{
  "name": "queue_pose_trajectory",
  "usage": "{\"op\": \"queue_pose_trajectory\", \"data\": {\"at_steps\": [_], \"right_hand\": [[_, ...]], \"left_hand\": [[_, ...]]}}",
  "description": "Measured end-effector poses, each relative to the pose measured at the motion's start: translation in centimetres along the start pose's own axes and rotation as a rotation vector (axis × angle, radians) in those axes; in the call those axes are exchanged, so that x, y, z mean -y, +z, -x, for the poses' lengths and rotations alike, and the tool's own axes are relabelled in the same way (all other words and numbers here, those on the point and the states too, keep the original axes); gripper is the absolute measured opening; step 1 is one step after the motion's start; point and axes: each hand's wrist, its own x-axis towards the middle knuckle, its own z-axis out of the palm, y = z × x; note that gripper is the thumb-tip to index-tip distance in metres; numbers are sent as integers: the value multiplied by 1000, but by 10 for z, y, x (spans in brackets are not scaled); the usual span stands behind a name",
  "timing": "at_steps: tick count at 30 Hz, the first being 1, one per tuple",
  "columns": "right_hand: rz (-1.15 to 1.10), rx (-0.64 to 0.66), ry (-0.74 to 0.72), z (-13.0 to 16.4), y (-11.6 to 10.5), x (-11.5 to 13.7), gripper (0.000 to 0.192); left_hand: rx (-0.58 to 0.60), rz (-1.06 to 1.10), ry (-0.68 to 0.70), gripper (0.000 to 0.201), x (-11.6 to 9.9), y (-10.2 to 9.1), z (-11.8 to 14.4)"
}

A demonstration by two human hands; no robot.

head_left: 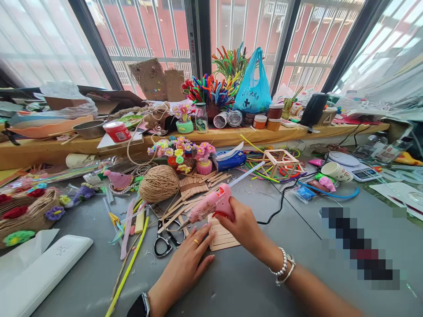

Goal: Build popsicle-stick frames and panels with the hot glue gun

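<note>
While gripped, glue gun (213, 203) nozzle leftward-down.

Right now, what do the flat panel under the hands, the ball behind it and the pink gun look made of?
Panel: pale bare wood, apparently craft sticks laid side by side; seams show.
Ball: tan jute-like twine, matte and fuzzy, wound in strands.
Gun, held in the right hand: smooth pink plastic, slight sheen.
Left hand lies flat beside the panel.

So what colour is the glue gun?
Pink, with a red trigger. The head view shows the glue gun best, in the right hand.
</note>
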Motion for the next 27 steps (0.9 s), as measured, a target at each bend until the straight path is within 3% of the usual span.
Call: {"op": "queue_pose_trajectory", "data": {"at_steps": [5,8,12,16,18,22,27], "right_hand": [[-110,-11,-22,-11,10,15,25],[-190,-23,25,-15,15,19,28],[-287,-27,68,-16,20,24,22],[-321,-74,72,-15,24,28,19],[-289,-124,69,-15,24,30,18],[-242,-153,14,-15,19,31,22],[-279,-62,-19,-15,1,23,22]], "left_hand": [[-25,103,-31,46,0,1,2],[-69,266,-128,48,-3,2,0],[-195,686,-307,47,-12,-2,-17],[-353,1245,-355,53,-17,-9,-47],[-383,1404,-397,56,-19,-13,-60],[-429,1418,-492,49,-22,-20,-76],[-435,1374,-494,36,-26,-23,-78]]}}
